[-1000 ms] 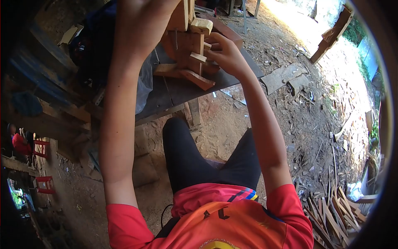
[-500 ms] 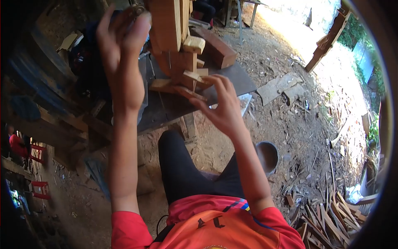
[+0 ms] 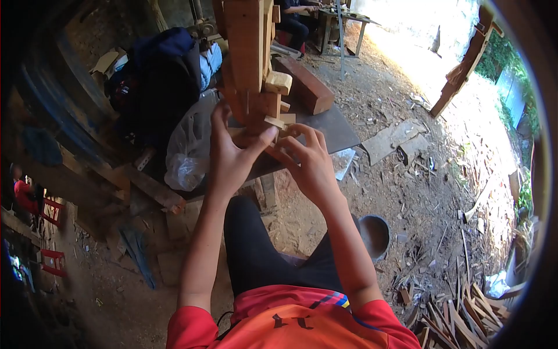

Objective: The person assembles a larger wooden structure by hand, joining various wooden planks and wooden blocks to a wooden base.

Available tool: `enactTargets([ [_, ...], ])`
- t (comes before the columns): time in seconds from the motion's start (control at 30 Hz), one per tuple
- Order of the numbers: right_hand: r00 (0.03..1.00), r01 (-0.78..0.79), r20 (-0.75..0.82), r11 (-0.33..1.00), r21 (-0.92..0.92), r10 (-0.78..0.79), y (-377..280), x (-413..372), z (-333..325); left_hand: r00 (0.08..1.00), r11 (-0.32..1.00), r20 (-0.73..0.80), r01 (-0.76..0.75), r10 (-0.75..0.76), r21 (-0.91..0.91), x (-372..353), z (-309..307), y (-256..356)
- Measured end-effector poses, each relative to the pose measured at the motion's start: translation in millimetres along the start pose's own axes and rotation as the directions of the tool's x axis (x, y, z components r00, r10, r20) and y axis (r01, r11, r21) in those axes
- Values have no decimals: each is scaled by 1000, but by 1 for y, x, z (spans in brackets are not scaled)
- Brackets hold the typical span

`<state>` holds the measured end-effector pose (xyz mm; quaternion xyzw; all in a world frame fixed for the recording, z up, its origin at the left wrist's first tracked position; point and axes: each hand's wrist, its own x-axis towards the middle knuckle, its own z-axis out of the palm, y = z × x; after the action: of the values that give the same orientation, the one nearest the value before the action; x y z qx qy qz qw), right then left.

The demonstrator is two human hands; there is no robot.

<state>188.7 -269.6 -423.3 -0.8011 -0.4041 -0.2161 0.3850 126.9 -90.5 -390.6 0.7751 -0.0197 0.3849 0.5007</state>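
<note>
My left hand (image 3: 229,154) is curved round the low end of an upright wooden frame (image 3: 244,52), its thumb pressed toward a small wooden piece (image 3: 274,122). From the other side, my right hand (image 3: 308,160) has bent fingers and thumb closed at the same piece. The piece has a pale end that juts out between the hands; the rest is hidden by fingers. Just above it, a pale wooden block (image 3: 279,82) sticks out of the frame's side.
A dark board (image 3: 343,136) lies under the work, with a reddish wooden beam (image 3: 305,87) on it. On the left are a clear plastic bag (image 3: 189,145) and dark cloth (image 3: 163,75). A bowl (image 3: 375,235) and wood strips (image 3: 465,311) lie right. Another person (image 3: 293,26) sits behind.
My left hand has come down from the top of the frame to the small wooden piece. My right hand stays at the piece, its fingers more closed. The view has tilted slightly upward.
</note>
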Motion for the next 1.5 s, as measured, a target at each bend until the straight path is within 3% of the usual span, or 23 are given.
enactTargets([
  [0.1,998,-38,46,999,34,37,-1,0,0,993,990,72,101,-94,-99,-4,5,7],
  [0.17,997,-54,62,997,60,50,0,3,-4,994,999,99,42,-45,31,-4,6,9],
  [0.27,999,-5,37,999,41,3,2,4,-5,989,992,93,120,-117,-33,-7,9,11],
  [0.37,999,4,44,999,50,-6,1,6,-6,999,1000,46,11,-12,15,-6,13,-13],
  [0.47,997,-1,81,999,51,-3,3,9,-6,992,991,57,119,-115,-67,-6,13,-18],
  [0.57,995,6,97,998,64,-12,7,10,-5,999,991,10,33,-32,-127,-4,14,-22],
  [0.77,991,5,130,997,72,-15,8,13,-7,1000,1000,-2,17,-17,13,-3,10,-26],
  [0.97,989,14,146,997,76,-25,8,16,-11,999,999,-24,-26,26,21,0,11,-31],
  [1.07,990,3,143,995,100,-17,10,16,-12,1000,1000,-24,-3,4,16,0,12,-27],
  [1.27,990,6,143,997,81,-17,14,13,-9,996,976,-31,91,-86,200,-3,16,-22],
  [1.4,984,-34,172,999,-9,35,11,21,-31,997,985,-31,69,-65,156,-3,17,-23],
  [1.5,997,25,63,988,153,-35,3,49,-58,992,990,-3,123,-123,65,-6,16,-23],
])
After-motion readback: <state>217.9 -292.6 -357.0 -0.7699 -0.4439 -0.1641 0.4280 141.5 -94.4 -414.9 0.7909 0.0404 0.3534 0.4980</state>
